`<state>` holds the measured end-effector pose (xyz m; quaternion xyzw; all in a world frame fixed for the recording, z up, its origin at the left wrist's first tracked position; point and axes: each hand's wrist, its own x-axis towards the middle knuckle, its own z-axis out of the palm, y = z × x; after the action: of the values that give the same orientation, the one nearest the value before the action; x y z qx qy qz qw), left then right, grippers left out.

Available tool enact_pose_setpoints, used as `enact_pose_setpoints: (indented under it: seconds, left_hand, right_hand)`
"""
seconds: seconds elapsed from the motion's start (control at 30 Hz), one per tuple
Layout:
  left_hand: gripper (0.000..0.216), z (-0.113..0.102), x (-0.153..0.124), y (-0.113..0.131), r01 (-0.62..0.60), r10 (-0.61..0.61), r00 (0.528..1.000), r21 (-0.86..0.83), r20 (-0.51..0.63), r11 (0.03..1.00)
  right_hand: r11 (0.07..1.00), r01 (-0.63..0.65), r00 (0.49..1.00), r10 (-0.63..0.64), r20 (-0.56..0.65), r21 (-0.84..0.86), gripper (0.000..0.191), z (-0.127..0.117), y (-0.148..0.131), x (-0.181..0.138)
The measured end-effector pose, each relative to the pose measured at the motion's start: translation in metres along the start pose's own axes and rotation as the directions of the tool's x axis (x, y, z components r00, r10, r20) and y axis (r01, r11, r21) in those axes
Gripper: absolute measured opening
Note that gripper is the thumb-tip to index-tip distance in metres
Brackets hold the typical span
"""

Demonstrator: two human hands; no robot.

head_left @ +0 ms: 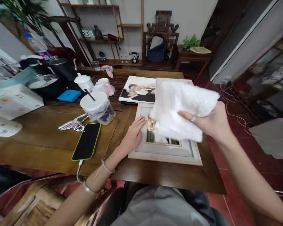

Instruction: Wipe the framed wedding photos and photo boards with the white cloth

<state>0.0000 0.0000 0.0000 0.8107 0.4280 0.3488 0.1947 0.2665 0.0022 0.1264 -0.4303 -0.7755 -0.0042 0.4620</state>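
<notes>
A framed photo [165,152] with a pale wide border lies flat on the wooden table [44,138] in front of me. My left hand [133,135] rests flat on the frame's left edge, fingers stretched out. My right hand [211,121] is raised above the frame's right side and grips a folded white fluffy cloth [179,110], which hides part of the picture. Behind the frame lie a second photo print [139,89] and another pale frame [173,81], partly hidden by the cloth.
A phone [87,141] in a green case lies left of the frame, with a cable. Beyond it stand a lidded plastic cup in a bag [97,108], a blue box [69,95], a white teapot [84,82], pots and boxes at the left. Shelves line the back wall.
</notes>
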Motion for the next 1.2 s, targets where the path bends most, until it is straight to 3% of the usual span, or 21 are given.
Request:
enact_pose_setpoints:
  seconds: [0.1, 0.17, 0.23, 0.3, 0.37, 0.4, 0.53, 0.87, 1.03, 1.1, 1.2]
  left_hand:
    - [0.053, 0.001, 0.000, -0.001, -0.004, 0.003, 1.000, -0.019, -0.013, 1.000]
    - [0.055, 0.001, 0.000, -0.002, -0.010, 0.010, 1.000, -0.024, -0.022, 1.000]
    - [0.057, 0.001, 0.001, -0.002, -0.022, 0.022, 0.999, -0.021, -0.031, 1.000]
    - [0.056, 0.001, 0.003, -0.002, -0.034, 0.033, 0.999, -0.014, -0.038, 0.999]
    - [0.055, 0.000, 0.004, -0.001, -0.034, 0.034, 0.998, -0.011, -0.044, 0.999]
    - [0.055, 0.000, 0.004, -0.001, -0.031, 0.030, 0.998, -0.013, -0.046, 0.999]
    - [0.055, -0.001, 0.002, 0.000, -0.017, 0.015, 0.999, -0.030, -0.038, 0.999]
    - [0.055, -0.002, 0.002, 0.000, -0.012, 0.011, 0.999, -0.040, -0.031, 0.999]
    - [0.053, -0.002, 0.003, 0.000, -0.015, 0.015, 1.000, -0.024, -0.021, 1.000]
    - [0.053, -0.002, 0.003, 0.001, -0.015, 0.015, 1.000, -0.020, -0.026, 1.000]
    - [0.054, -0.002, 0.002, 0.000, -0.021, 0.020, 0.999, -0.026, -0.035, 0.999]
  right_hand:
    - [0.992, 0.042, 0.997, -0.033, 0.075, -0.116, 0.059, 0.030, -0.003, 0.012]
    - [0.974, 0.101, 0.970, -0.051, 0.238, -0.201, 0.059, 0.052, -0.004, 0.017]
    - [0.931, 0.245, 0.883, -0.097, 0.460, -0.273, 0.050, 0.076, -0.005, 0.020]
    - [0.857, 0.438, 0.744, -0.176, 0.644, -0.272, 0.035, 0.097, -0.005, 0.021]
    - [0.808, 0.537, 0.649, -0.213, 0.731, -0.241, 0.029, 0.110, -0.003, 0.021]
    - [0.807, 0.542, 0.637, -0.210, 0.742, -0.236, 0.027, 0.113, -0.002, 0.021]
    - [0.810, 0.522, 0.640, -0.165, 0.751, -0.267, 0.020, 0.106, 0.004, 0.016]
    - [0.829, 0.392, 0.732, -0.019, 0.681, -0.398, 0.030, 0.022, 0.043, -0.028]
    - [0.862, 0.338, 0.759, -0.013, 0.651, -0.377, 0.024, 0.003, 0.037, -0.047]
    - [0.890, 0.281, 0.814, -0.024, 0.580, -0.359, 0.018, 0.003, 0.034, -0.050]
    - [0.928, 0.122, 0.952, -0.010, 0.306, -0.352, 0.037, -0.001, 0.036, -0.047]
